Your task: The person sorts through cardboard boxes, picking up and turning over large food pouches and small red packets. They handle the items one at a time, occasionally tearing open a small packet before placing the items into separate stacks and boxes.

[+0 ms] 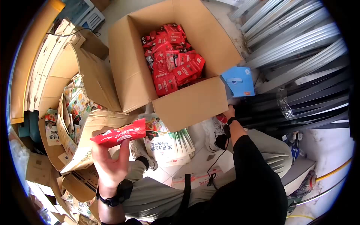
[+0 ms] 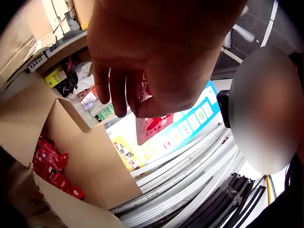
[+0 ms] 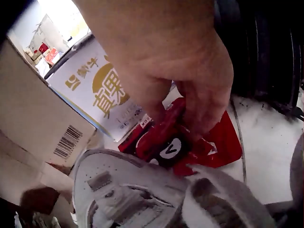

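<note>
In the head view my left hand (image 1: 108,161) holds up a shiny red snack packet (image 1: 123,134), pinched between thumb and fingers, left of the big carton. The left wrist view shows the lower end of this packet (image 2: 154,128) sticking out below the hand. My right hand (image 3: 190,90) reaches down beside the carton to the floor, by a light shoe (image 3: 128,190). Its thumb and fingers grip a red packet with a black cartoon figure (image 3: 166,142). More red packaging (image 3: 228,145) lies just beyond those fingers.
The large open carton (image 1: 191,108) holds a heap of red packets (image 1: 172,56). A second carton (image 1: 95,75) on the left has printed bags in it. Flat printed bags (image 1: 168,146) lie on the floor between the feet. A blue box (image 1: 240,80) and long pale strips (image 1: 292,33) are at right.
</note>
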Demonstrator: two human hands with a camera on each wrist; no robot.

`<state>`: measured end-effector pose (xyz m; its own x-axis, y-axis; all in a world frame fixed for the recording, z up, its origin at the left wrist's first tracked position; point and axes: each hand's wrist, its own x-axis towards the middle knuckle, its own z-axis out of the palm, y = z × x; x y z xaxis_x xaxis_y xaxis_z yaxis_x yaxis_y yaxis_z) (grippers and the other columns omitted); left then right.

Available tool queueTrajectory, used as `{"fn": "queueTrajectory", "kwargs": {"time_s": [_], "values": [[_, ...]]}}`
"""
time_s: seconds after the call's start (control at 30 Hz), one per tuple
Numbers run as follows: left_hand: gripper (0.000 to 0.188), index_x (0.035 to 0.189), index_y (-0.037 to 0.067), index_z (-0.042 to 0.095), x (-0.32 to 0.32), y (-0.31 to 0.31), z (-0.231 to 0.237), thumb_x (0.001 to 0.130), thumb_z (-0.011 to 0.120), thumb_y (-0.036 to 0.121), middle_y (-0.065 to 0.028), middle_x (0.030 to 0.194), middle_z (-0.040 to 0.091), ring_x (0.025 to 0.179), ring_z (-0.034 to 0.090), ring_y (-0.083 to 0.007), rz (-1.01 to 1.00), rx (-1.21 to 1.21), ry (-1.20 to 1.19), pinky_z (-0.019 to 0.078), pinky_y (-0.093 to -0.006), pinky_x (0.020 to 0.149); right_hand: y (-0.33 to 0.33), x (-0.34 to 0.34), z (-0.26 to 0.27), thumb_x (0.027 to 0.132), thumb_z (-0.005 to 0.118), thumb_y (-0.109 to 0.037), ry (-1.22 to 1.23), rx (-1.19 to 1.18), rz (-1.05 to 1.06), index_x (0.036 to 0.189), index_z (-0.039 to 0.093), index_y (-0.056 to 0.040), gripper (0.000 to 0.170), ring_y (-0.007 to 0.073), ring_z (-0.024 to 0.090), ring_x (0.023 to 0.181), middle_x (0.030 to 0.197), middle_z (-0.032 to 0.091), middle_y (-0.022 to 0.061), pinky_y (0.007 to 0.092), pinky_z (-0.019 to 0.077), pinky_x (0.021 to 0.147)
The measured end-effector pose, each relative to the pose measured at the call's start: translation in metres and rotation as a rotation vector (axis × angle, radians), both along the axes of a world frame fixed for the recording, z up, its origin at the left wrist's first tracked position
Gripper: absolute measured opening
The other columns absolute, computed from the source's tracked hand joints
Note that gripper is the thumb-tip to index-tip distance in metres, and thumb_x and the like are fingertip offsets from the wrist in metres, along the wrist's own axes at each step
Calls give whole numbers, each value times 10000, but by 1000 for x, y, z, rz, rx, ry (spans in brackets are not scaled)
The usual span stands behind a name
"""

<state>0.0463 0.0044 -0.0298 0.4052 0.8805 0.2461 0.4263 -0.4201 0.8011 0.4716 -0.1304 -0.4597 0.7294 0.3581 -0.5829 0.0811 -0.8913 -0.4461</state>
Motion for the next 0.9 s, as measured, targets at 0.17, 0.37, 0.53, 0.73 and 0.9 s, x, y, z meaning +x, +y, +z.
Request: {"fn": "queueTrajectory", "kwargs": {"time_s": [0.17, 0.37, 0.53, 0.73, 0.9], "values": [[437, 1233, -26, 432, -11, 3, -3, 839, 602, -109, -117, 1111, 592, 1039, 584, -167, -53, -49, 9, 447, -302, 923, 0, -8, 16, 807, 688, -328, -111, -24, 20, 1234, 474, 30, 597, 428, 615, 1017, 1144, 608, 286, 492, 515, 852], [393, 1140, -18, 480, -5, 1, -1, 798, 651, -107, -105, 1044, 594, 979, 595, -170, 32, -76, -24, 454, -304, 895, 1, -9, 16, 791, 723, -290, -83, 95, -230, 1284, 434, 27, 653, 407, 613, 1038, 1155, 609, 269, 474, 509, 871], [406, 1153, -25, 472, -7, 1, -5, 797, 651, -107, -112, 1042, 589, 970, 595, -174, 38, -48, -9, 457, -306, 891, -5, 8, -39, 754, 767, -239, -61, 173, -374, 1214, 515, 21, 585, 377, 622, 1028, 1137, 626, 244, 457, 510, 861], [410, 1178, -28, 465, -6, 4, -4, 812, 634, -107, -114, 1067, 591, 989, 593, -178, 7, -38, 6, 459, -304, 893, 5, -7, -15, 755, 754, -154, -14, 323, -620, 1077, 616, 36, 399, 293, 672, 859, 1018, 674, 193, 390, 525, 697], [354, 1078, -33, 535, -2, 6, -5, 764, 688, -91, -135, 955, 642, 823, 656, -230, -65, 189, 127, 509, -316, 766, -2, 15, -19, 749, 684, -55, -79, 394, -456, 978, 639, 75, 267, 232, 640, 692, 831, 678, 137, 379, 504, 614]]}}
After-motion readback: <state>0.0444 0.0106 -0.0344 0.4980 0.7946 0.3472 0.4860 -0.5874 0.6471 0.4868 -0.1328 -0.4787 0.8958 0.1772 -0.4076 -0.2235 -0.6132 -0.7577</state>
